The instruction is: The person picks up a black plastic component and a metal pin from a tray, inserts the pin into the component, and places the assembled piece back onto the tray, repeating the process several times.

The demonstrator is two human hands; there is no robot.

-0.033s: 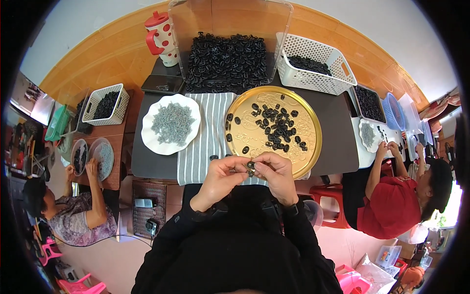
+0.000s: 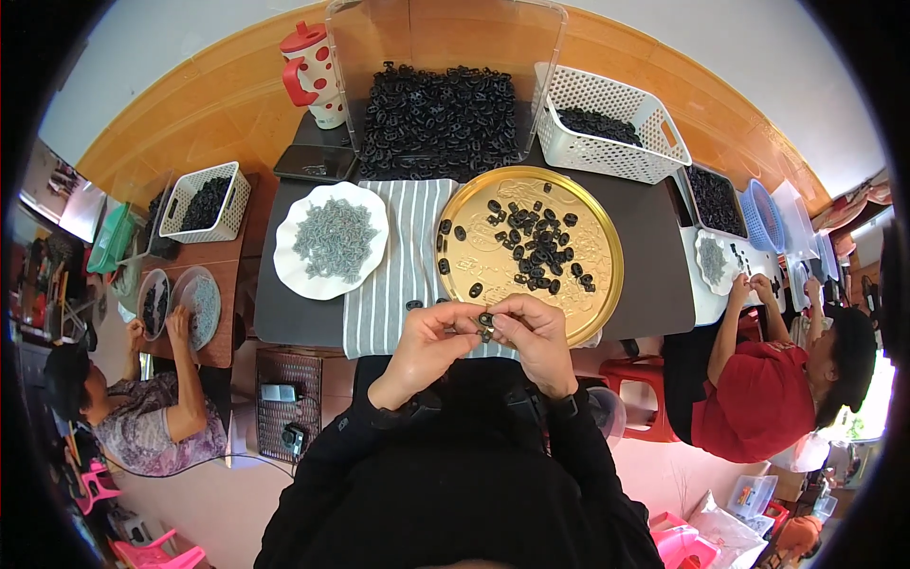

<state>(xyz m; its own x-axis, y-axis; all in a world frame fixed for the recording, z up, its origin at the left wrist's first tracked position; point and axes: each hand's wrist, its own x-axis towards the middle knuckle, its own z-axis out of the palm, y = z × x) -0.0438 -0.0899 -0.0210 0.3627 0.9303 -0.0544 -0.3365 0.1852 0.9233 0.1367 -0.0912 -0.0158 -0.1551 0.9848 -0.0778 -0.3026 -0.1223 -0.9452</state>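
Note:
Fingertips of my left hand (image 2: 434, 343) and my right hand (image 2: 537, 347) meet at the near edge of a round gold tray (image 2: 597, 294). Pinched between them is a small black oval plastic part (image 2: 485, 320); its details are partly covered by the fingers. Loose black parts of the same kind (image 2: 540, 248) are scattered on the tray. To the left, a white scalloped plate (image 2: 287, 275) holds a heap of small grey screws (image 2: 334, 242). Under the hands and between plate and tray lies a grey-and-white striped cloth (image 2: 393, 256).
A clear bin (image 2: 343, 57) heaped with black parts stands at the back, between a red-dotted tumbler (image 2: 325, 90) and a white perforated basket (image 2: 626, 163). A dark flat device (image 2: 315, 162) lies behind the plate. Co-workers sit at side tables, one in a red shirt (image 2: 763, 389).

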